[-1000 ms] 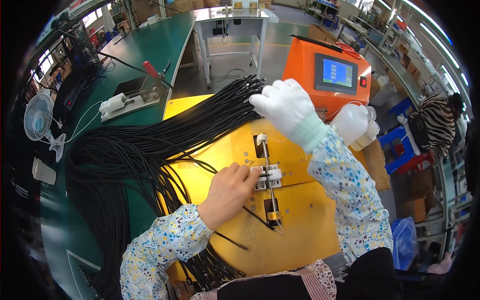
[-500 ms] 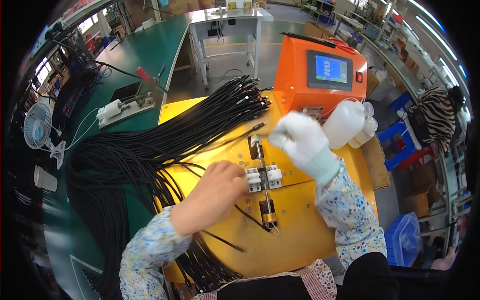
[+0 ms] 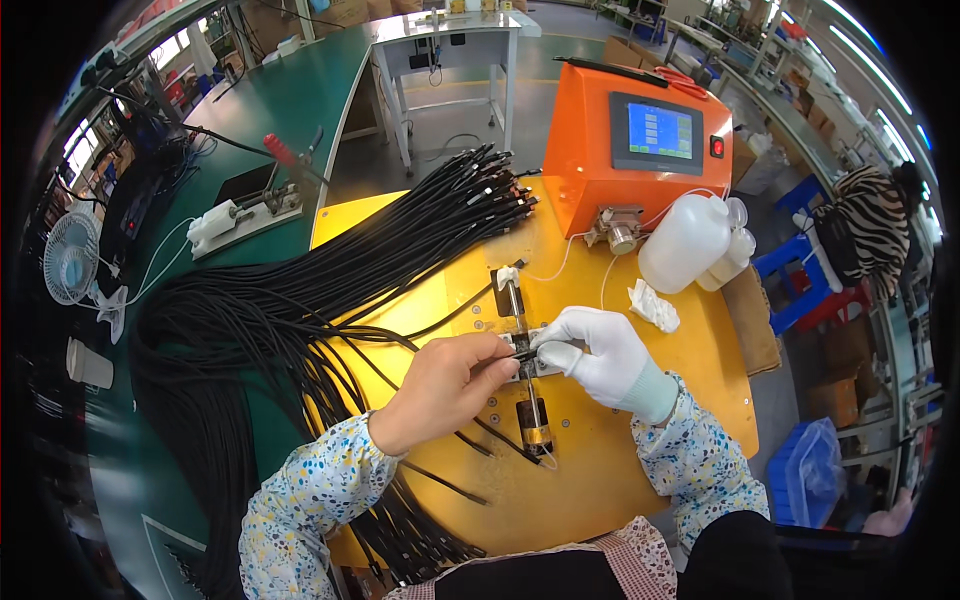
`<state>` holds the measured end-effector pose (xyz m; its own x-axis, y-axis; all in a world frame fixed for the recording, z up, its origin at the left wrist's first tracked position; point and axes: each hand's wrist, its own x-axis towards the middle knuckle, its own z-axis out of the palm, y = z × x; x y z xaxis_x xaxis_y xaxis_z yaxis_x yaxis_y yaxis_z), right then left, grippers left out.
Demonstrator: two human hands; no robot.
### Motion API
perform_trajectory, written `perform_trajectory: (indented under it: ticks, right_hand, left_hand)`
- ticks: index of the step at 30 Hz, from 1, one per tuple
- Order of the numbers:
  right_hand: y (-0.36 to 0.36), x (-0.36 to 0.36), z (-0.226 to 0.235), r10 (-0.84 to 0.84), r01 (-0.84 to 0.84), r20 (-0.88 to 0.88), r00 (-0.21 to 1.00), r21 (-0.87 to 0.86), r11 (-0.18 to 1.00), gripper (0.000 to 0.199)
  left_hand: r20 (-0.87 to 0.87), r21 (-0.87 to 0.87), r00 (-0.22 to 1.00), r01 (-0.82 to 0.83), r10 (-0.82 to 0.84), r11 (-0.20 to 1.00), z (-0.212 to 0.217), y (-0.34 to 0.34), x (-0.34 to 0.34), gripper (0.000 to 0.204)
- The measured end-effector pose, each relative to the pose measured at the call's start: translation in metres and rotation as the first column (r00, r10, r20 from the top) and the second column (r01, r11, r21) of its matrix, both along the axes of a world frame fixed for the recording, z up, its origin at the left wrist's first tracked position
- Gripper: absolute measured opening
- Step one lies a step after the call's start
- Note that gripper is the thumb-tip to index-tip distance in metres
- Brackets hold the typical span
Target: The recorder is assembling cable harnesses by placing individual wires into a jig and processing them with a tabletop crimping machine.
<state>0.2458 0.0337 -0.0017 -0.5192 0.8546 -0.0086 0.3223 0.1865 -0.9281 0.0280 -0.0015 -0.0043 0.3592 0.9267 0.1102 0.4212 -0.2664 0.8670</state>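
Centrally, the bare left hand (image 3: 445, 388) and gloved right hand (image 3: 605, 362) are pinching one black cable (image 3: 522, 355), fingertips nearly meeting above the yellow plate (image 3: 610, 470); they are hiding the cable's tip and partly covering the white blocks (image 3: 547, 367). Farther left, a cable bundle (image 3: 400, 230) is overlapping beyond counting; far right, one orange machine (image 3: 580, 130) is standing.
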Motion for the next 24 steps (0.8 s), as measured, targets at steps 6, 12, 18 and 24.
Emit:
perform_trajectory:
  ticks: [6,12,18,24]
  right_hand:
    - [0.004,-0.004,-0.004,-0.017,0.001,0.059,0.998,0.266,0.964,0.011]
    - [0.021,-0.003,-0.007,0.027,-0.130,0.204,0.979,0.509,0.851,0.006]
    - [0.059,-0.092,0.030,-0.106,-0.659,0.853,0.510,0.468,0.589,0.008]
    - [0.107,-0.127,0.026,-0.081,-0.701,0.961,0.266,0.250,0.668,0.017]
  left_hand:
    - [-0.142,0.235,0.987,-0.034,0.069,0.971,-0.008,-0.001,0.003,0.018]
    - [-0.545,0.604,0.796,0.153,0.265,0.782,-0.024,-0.010,0.002,0.036]
    - [-0.614,0.573,0.748,0.202,0.253,0.795,-0.023,-0.013,0.000,0.040]
    - [-0.576,0.609,0.775,0.194,0.261,0.769,-0.023,-0.011,0.005,0.041]
